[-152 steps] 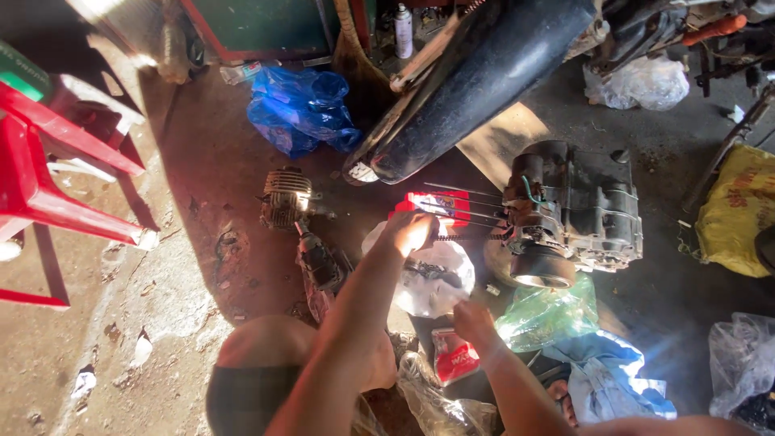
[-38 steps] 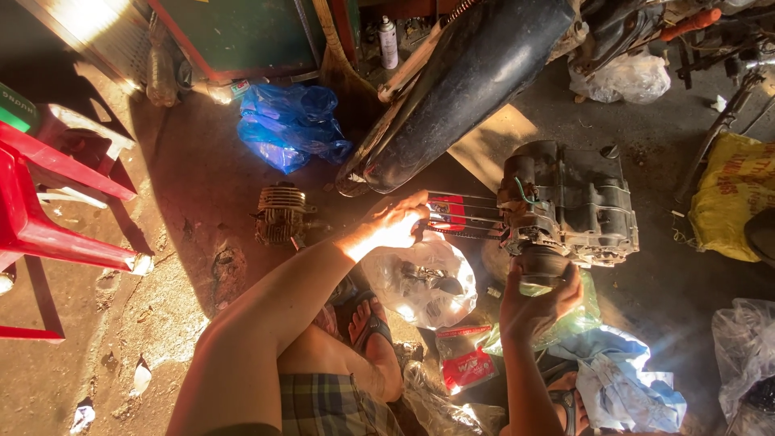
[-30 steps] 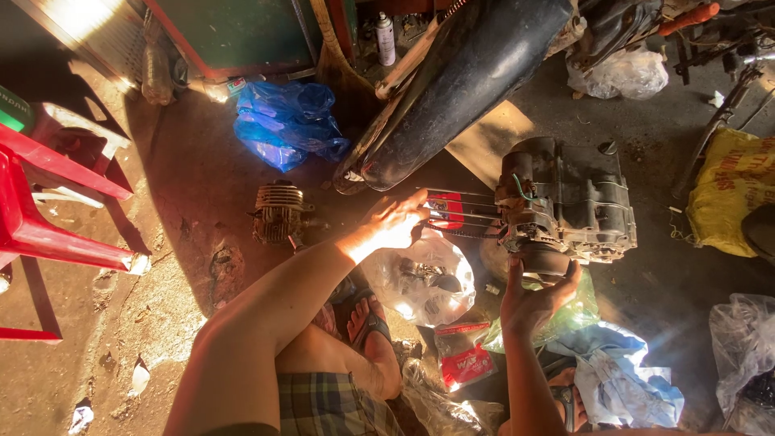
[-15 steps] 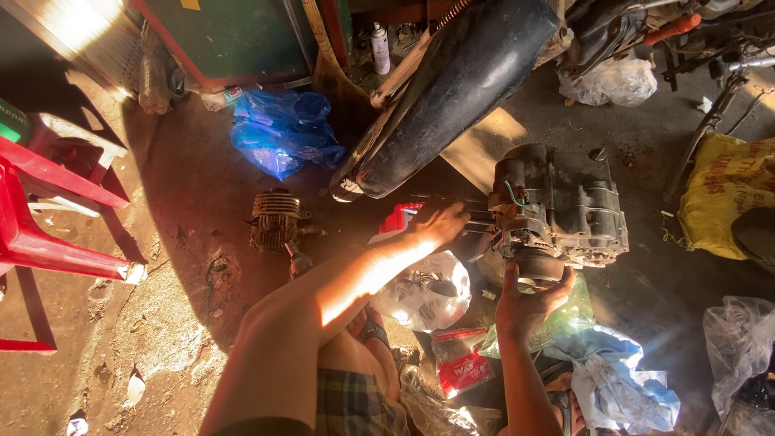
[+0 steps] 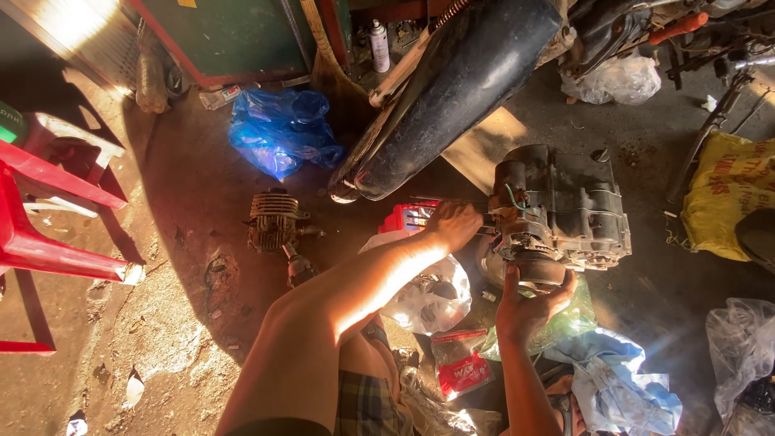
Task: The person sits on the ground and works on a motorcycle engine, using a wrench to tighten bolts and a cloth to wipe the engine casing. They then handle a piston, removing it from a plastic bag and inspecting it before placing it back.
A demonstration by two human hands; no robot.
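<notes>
— Two hands are on the engine block (image 5: 565,211) now; what changed?

— Half a second ago the left hand (image 5: 454,224) sat a little short of it. It has since closed in and is clenched around the long studs at the block's nine o'clock side. The right hand (image 5: 529,300) stays cupped, fingers spread, under the round cover at six o'clock.

— So the block is braced?

— I'd judge so, on the floor at centre-right.

— Room?

— Tight. A black mudguard (image 5: 452,89) hangs at eleven o'clock, the finned cylinder (image 5: 274,220) lies well apart at nine, plastic bags (image 5: 424,291) crowd seven. Three o'clock is barer.
</notes>
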